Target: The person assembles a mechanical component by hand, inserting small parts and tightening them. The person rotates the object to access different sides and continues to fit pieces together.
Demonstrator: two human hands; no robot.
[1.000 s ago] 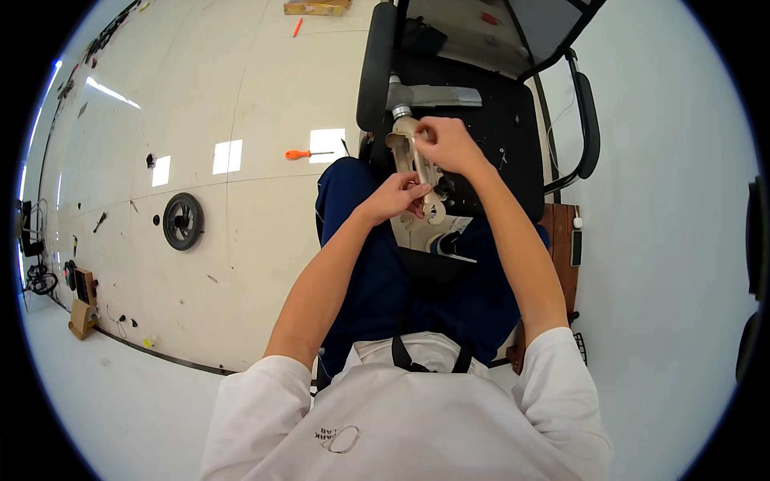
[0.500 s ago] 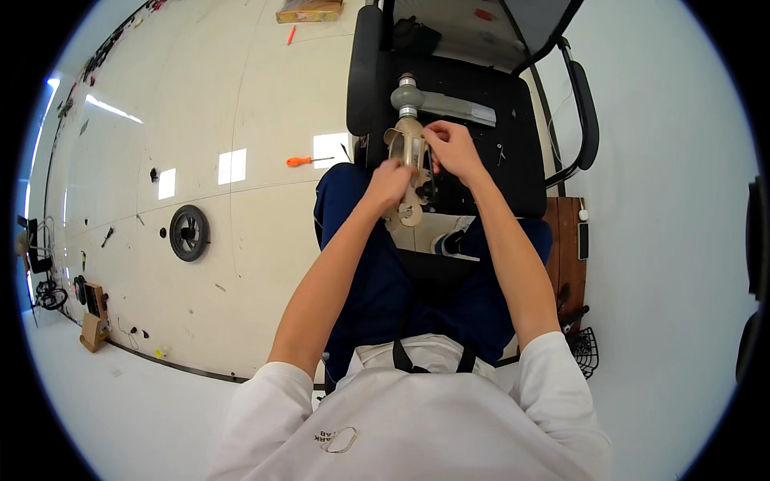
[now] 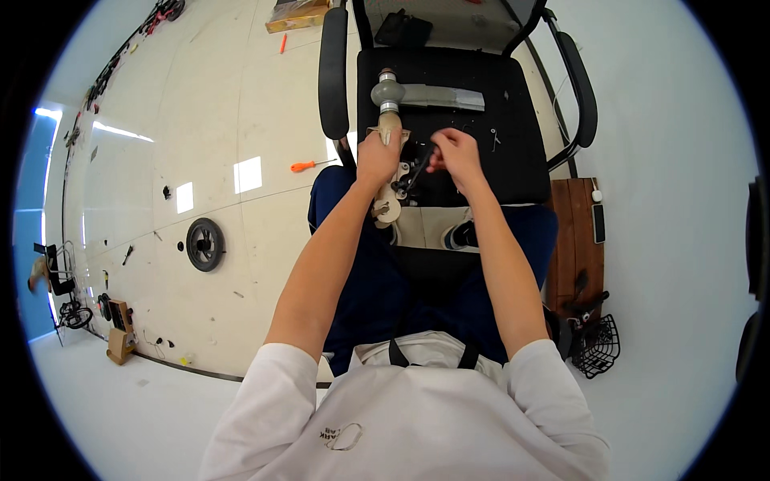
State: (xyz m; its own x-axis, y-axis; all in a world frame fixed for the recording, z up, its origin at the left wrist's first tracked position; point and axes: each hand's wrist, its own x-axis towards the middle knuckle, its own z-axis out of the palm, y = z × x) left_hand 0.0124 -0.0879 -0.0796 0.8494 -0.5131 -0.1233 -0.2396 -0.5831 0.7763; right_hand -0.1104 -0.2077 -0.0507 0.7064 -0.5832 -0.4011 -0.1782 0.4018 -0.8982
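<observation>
Work on the slim black part beside the beige fork seems in hand: I have the left hand gripping that fork at the chair seat's near left edge, the right hand apparently pinching the part, so the next move likely needs steadiness.

White short-sleeved shirt with small dark print, black straps, navy trousers, apparently dark, pale-edged shoes.

Wide head-worn fisheye view, looking down, fairly near
</observation>
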